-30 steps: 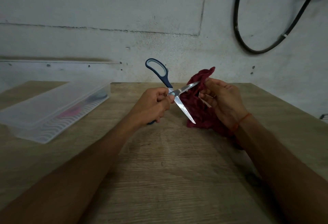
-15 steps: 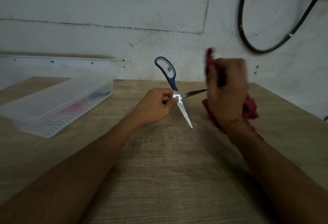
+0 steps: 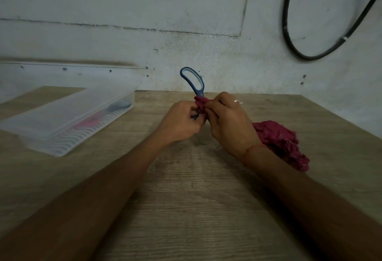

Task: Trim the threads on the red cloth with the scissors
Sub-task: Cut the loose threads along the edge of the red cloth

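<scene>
Down from its raised position of half a second ago, the right hand point(image 3: 229, 125) has come in against the left hand point(image 3: 178, 123), so that the two now touch above the wooden table point(image 3: 186, 198). The scissors point(image 3: 201, 92), whose open blades showed then, have tipped more upright, and both blades are now hidden behind the hands and the fabric.

From the head camera, the left hand's fingers are curled round the lower part of the scissors. The free blue handle loop, lined in a lighter blue, stands up above the knuckles against the wall point(image 3: 124, 2). The right hand's fingers and thumb pinch a bunched fold of the red cloth point(image 3: 277, 139) right at the base of that loop, touching the scissors. The rest of the cloth trails behind the right wrist and lies crumpled on the table to the right of the forearm. Whether the blades are open or closed cannot be told.

A thin ring point(image 3: 236, 101) sits on one right finger, and a red thread point(image 3: 255, 147) circles the right wrist.

Well apart on the left of the table lies a clear plastic box point(image 3: 68, 116) with a ribbed side. Something pink and something dark show dimly through it, too blurred to name. On the rough pale wall at upper right hangs a looped black cable point(image 3: 286, 31) bound with white ties.
</scene>
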Demonstrator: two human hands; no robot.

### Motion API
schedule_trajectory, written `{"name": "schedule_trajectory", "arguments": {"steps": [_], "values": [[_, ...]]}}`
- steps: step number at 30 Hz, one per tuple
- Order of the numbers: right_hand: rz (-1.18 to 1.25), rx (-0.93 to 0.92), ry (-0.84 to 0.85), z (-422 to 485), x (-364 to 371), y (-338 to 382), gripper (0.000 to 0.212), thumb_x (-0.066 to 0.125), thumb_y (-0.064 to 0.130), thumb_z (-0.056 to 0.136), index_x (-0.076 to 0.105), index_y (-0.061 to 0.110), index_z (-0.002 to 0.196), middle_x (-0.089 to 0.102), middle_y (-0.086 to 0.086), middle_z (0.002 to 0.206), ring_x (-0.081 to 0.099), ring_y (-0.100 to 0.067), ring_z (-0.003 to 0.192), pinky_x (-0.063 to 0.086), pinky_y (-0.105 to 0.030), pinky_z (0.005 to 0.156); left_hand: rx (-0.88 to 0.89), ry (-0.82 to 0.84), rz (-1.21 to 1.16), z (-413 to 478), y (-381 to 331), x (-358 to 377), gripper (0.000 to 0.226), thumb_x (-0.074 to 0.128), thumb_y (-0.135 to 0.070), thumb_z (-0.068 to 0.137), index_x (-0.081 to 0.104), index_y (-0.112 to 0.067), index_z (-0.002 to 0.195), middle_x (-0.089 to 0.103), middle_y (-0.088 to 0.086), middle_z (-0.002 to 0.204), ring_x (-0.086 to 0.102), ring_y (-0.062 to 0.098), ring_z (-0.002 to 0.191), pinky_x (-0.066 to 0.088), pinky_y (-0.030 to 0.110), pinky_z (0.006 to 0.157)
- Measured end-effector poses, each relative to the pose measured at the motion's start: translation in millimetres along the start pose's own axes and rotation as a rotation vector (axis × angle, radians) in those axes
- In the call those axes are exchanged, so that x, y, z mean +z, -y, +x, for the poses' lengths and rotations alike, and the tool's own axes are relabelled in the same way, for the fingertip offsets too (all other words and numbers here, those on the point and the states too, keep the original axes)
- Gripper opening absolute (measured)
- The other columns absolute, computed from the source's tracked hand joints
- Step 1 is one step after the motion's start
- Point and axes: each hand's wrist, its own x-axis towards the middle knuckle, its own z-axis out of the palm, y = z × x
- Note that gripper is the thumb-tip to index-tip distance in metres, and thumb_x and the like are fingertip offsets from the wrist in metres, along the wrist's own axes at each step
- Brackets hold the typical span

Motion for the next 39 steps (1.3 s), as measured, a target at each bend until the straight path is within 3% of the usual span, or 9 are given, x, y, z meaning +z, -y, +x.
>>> {"name": "schedule_trajectory", "arguments": {"steps": [4, 7, 16, 19, 22, 25, 30, 39], "values": [[0.045, 0.000, 0.015, 0.7, -1.8, -0.8, 0.013, 0.060, 0.006, 0.093, 0.072, 0.001, 0.097, 0.055, -0.011, 0.087, 0.053, -0.022, 0.076, 0.045, -0.032, 0.064, -0.054, 0.007, -0.037, -0.2, -1.4, 1.5, 0.016, 0.061, -0.012, 0.094, 0.066, -0.002, 0.082, 0.054, -0.011, 0.052, 0.047, -0.003, 0.035, 0.033, 0.010, 0.038], [0.049, 0.022, 0.027, -2.2, -1.7, -3.8, 0.016, 0.059, 0.011, 0.096, 0.072, 0.004, 0.096, 0.055, -0.008, 0.088, 0.052, -0.020, 0.076, 0.046, -0.037, 0.064, -0.079, 0.006, -0.041, -0.2, -0.6, 3.3, 0.016, 0.061, -0.014, 0.094, 0.068, -0.005, 0.083, 0.058, -0.009, 0.055, 0.046, 0.001, 0.033, 0.034, 0.018, 0.037], [0.047, 0.037, 0.015, -3.8, -4.1, 1.1, 0.020, 0.057, 0.014, 0.097, 0.071, 0.004, 0.108, 0.055, -0.007, 0.091, 0.053, -0.018, 0.076, 0.048, -0.035, 0.062, -0.064, -0.031, 0.027, 3.5, -4.2, 0.3, 0.013, 0.061, -0.015, 0.092, 0.072, -0.011, 0.087, 0.073, 0.000, 0.078, 0.053, -0.005, 0.039, 0.036, 0.014, 0.039], [0.029, 0.025, 0.039, -1.4, -6.1, 2.4, 0.021, 0.056, 0.013, 0.097, 0.071, 0.004, 0.109, 0.053, -0.008, 0.084, 0.050, -0.018, 0.067, 0.040, -0.030, 0.056, -0.063, -0.042, 0.063, 4.6, -1.7, 1.3, 0.014, 0.063, -0.016, 0.091, 0.071, -0.013, 0.080, 0.073, -0.001, 0.074, 0.059, -0.002, 0.048, 0.044, 0.022, 0.046], [0.036, 0.007, 0.054, 1.6, -7.2, 1.9, 0.020, 0.055, 0.012, 0.097, 0.072, 0.002, 0.104, 0.054, -0.009, 0.081, 0.049, -0.018, 0.063, 0.038, -0.030, 0.055, -0.070, -0.053, 0.065, 5.3, 0.9, 3.1, 0.015, 0.062, -0.021, 0.085, 0.071, -0.015, 0.076, 0.073, -0.001, 0.072, 0.069, 0.013, 0.068, 0.059, 0.042, 0.065], [0.043, -0.011, 0.058, 2.6, -8.9, -0.4, 0.019, 0.056, 0.011, 0.096, 0.072, 0.002, 0.101, 0.056, -0.008, 0.081, 0.050, -0.018, 0.064, 0.040, -0.031, 0.056, -0.075, -0.050, 0.078, 4.9, 1.2, 5.2, 0.018, 0.060, -0.025, 0.082, 0.070, -0.014, 0.073, 0.072, 0.003, 0.070, 0.070, 0.021, 0.068, 0.058, 0.050, 0.066], [-0.012, 0.045, 0.000, -2.9, -6.2, -0.1, 0.020, 0.055, 0.015, 0.096, 0.072, 0.004, 0.102, 0.053, -0.007, 0.079, 0.050, -0.021, 0.064, 0.047, -0.041, 0.054, -0.068, -0.064, 0.056, 5.5, -2.9, 6.4, 0.016, 0.062, -0.020, 0.087, 0.074, -0.016, 0.077, 0.073, -0.002, 0.072, 0.070, 0.015, 0.071, 0.060, 0.047, 0.070], [-0.059, -0.007, -0.031, -4.2, -8.4, 3.8, 0.025, 0.051, 0.015, 0.096, 0.071, 0.001, 0.100, 0.056, -0.009, 0.079, 0.052, -0.024, 0.066, 0.046, -0.040, 0.051, -0.051, -0.082, 0.146, 5.4, -5.9, 4.4, 0.017, 0.063, -0.022, 0.084, 0.071, -0.014, 0.071, 0.071, 0.003, 0.067, 0.067, 0.019, 0.061, 0.058, 0.049, 0.060]]}}
